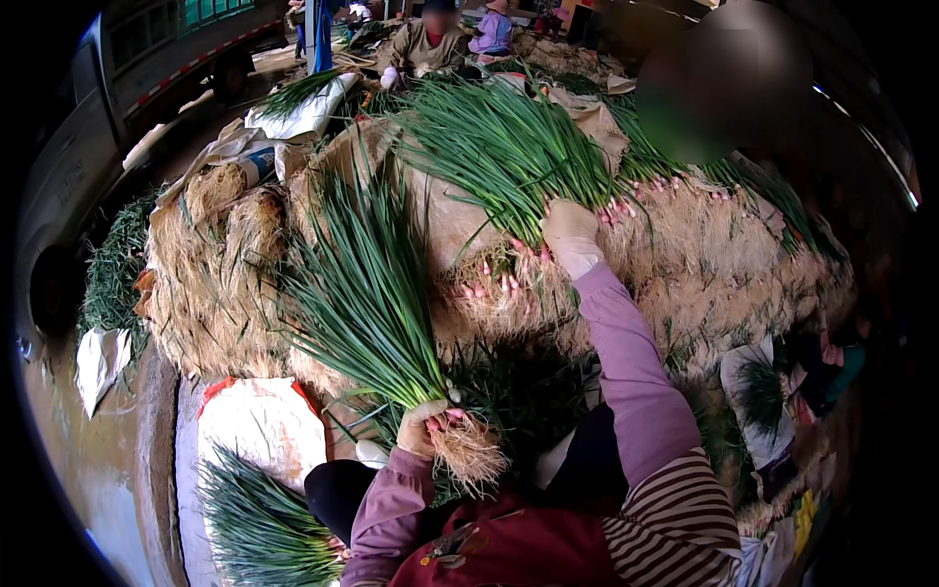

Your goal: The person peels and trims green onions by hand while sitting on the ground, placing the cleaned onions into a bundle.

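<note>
Spring onions: one bunch in hand, a large heap remaining

Item 1. Bunch (377, 293), held: slanted up and away from the left hand (418, 430), green leaves over the near face of the heap, pink bulbs at the fist, roots (467, 452) hanging beside it. Left hand closed firmly round the base of the stalks. Roots untrimmed.

Item 2. Pile (504, 142), unbunched: spread across the top of the heap, bulbs toward the wearer. Right hand (570, 230), pale-gloved, arm extended, touched its bulb end with curled fingers; whether these pinched any stalks could not be told.

Item 3. Heap (714, 259): broad, faced with pale matted roots, a few pink bulbs (479, 290) showing in its front. By judgement, the bulk of the stock, left to be handled.

Item 4. Second bunch (259, 523): laid at lower left, near the white sack (262, 430). Apparently set aside; bulb end partly covered by the sleeve (391, 509), so its finish was uncertain.

Progress, as judged: early; little set apart, the held bunch apparently part-gathered, much remaining.
</note>
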Available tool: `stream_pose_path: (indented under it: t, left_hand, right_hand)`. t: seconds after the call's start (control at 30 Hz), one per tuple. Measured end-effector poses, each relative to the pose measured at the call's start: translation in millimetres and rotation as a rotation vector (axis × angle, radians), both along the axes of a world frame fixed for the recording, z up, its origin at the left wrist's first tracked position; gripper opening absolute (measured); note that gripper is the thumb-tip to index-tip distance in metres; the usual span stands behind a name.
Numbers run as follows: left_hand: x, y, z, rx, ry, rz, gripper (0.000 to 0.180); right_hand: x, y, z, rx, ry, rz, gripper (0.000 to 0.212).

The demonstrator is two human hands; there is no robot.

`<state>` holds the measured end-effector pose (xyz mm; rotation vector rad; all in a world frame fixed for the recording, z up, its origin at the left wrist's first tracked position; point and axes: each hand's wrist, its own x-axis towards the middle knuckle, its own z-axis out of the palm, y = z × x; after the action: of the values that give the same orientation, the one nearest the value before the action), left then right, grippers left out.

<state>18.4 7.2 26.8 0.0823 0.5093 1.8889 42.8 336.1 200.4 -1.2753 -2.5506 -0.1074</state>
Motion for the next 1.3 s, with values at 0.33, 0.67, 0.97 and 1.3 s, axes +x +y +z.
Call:
stream_pose_path:
  t: [0.33, 0.67, 0.97, 1.3]
  left_hand:
    - [-3, -5, -9, -0.176, -0.094, -0.056, 0.02]
    - [1, 2, -8, -0.236, 0.03, 0.015, 0.02]
    - [1, 5, -33, -0.165, -0.094, -0.009, 0.021]
    - [0, -2, -11, -0.056, -0.071, -0.012, 0.017]
  right_hand:
    - [92, -172, -109, -0.889, 0.209, 0.685, 0.023]
    - [45, -165, -132, -0.839, 0.297, 0.653, 0.03]
    - [39, -195, -160, -0.868, 0.644, 0.389, 0.027]
    - [74, -119, -195, -0.534, -0.275, 0.227, 0.039]
